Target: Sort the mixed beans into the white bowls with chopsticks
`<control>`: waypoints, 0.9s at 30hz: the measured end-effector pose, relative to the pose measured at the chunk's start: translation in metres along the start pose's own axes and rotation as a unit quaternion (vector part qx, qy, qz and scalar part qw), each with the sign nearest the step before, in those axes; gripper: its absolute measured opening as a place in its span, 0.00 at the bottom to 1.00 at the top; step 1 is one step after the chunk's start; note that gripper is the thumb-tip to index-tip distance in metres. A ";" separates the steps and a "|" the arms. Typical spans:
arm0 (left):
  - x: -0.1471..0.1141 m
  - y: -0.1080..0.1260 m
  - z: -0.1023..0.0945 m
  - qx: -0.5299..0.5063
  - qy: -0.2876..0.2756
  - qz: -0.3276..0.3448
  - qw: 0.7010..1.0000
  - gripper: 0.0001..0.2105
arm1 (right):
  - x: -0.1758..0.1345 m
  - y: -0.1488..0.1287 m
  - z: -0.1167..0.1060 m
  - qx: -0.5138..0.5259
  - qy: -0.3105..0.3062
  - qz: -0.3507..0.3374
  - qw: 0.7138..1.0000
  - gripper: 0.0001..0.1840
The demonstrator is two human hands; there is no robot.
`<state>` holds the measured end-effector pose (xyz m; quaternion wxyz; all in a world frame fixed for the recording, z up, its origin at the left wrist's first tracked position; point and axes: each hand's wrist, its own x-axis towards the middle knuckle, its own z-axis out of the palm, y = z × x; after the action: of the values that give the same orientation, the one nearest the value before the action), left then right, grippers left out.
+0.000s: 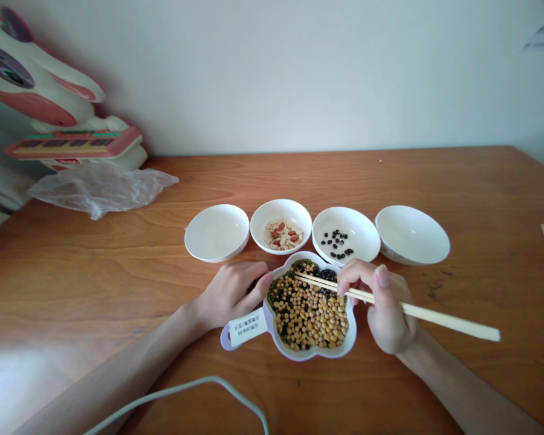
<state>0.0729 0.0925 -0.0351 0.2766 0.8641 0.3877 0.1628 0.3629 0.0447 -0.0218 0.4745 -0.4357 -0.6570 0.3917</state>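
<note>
My right hand (387, 305) grips a pair of light wooden chopsticks (448, 321). Their tips reach into a lilac-rimmed, flower-shaped dish (352, 339), among mixed beans near its far side. Yellow soybeans (320, 317), black beans (329, 275) and small green beans (304, 264) fill the dish. Whether the tips pinch a bean is too small to tell. My left hand (229, 294) is closed at the dish's left rim, thumb against the edge, other fingers partly hidden. A white paper label (248, 327) covers the dish's short handle.
Behind the dish stand white bowls in a row: a far left bowl (217, 232), one holding peanuts and pale seeds (283, 234), one with black beans (338, 244), and a far right bowl (412, 234). A plastic bag (102, 188), toy keyboard (75, 145) and cable (181, 389) lie leftward.
</note>
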 end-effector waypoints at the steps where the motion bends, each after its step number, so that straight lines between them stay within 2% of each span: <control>1: 0.000 0.000 0.000 -0.001 -0.001 0.000 1.000 0.17 | 0.000 0.000 0.000 0.002 0.000 0.000 1.000 0.36; 10: 0.001 0.002 -0.001 -0.002 -0.004 -0.004 1.000 0.18 | 0.001 0.004 -0.001 0.011 -0.024 -0.005 1.000 0.40; 21: 0.002 0.002 0.000 -0.001 -0.002 -0.007 1.000 0.18 | 0.002 0.000 0.001 -0.004 -0.029 -0.021 0.999 0.31; 27: 0.002 0.003 -0.001 -0.003 -0.003 -0.007 1.000 0.17 | 0.001 0.001 0.000 0.011 -0.018 -0.031 0.999 0.32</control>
<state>0.0753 0.0927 -0.0323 0.2812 0.8611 0.3925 0.1594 0.3625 0.0456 -0.0226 0.4796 -0.4027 -0.6739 0.3921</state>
